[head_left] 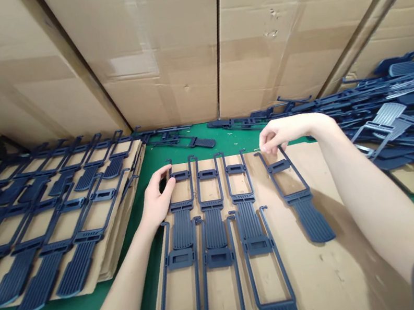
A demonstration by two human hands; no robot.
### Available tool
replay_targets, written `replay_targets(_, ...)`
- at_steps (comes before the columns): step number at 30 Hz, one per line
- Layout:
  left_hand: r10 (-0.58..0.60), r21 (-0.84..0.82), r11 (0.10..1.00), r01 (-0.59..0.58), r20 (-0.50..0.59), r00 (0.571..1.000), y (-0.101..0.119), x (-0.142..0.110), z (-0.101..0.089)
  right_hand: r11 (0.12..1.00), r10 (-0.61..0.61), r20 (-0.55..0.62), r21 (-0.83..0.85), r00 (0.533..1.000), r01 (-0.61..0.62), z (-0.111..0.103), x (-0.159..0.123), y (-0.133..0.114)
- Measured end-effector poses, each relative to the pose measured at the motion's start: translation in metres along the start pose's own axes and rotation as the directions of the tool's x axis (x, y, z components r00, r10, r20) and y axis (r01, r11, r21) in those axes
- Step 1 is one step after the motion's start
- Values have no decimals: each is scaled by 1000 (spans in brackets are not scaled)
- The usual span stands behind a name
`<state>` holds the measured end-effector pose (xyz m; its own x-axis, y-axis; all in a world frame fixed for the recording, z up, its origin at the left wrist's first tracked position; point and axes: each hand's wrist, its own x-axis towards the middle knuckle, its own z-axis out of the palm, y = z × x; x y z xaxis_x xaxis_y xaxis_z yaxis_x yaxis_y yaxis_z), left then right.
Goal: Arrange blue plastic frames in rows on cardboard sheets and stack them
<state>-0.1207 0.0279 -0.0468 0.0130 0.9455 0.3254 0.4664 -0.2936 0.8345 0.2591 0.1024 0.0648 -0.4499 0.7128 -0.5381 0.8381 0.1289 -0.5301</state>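
A brown cardboard sheet (330,272) lies in front of me on the green table. Several dark blue plastic frame parts (214,228) lie on it in two rows, side by side. My right hand (281,134) pinches the top end of one more blue frame part (297,198), which lies slanted to the right of the back row. My left hand (158,197) rests at the sheet's left edge, fingers curled onto the leftmost back-row part (181,217).
A stack of cardboard sheets (101,257) covered with the same blue parts sits at the left. A loose heap of blue parts (403,117) fills the right side. Large cardboard boxes (173,49) form a wall behind. Loose parts (188,139) lie along the back.
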Motion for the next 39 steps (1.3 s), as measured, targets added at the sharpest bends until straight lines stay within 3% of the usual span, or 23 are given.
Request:
replay_targets(6, 8, -2, 1000, -8, -1, 1000, -4, 1, 0, 988, 54, -133, -134, 990, -72, -4, 7, 15)
replay_targets(15, -4, 8, 1000, 4, -3, 1000, -2, 1, 0, 960, 102, -114, -248, 988, -127, -7, 19, 26)
replay_targets(26, -2, -3, 1000, 2, -5, 1000, -3, 1, 0, 974, 76, -94, -207, 993, -94, -4, 20, 28)
replay_targets(39, -10, -5, 1000, 10, -5, 1000, -1, 1, 0, 973, 53, -174, -212, 983, -89, -2, 18, 23)
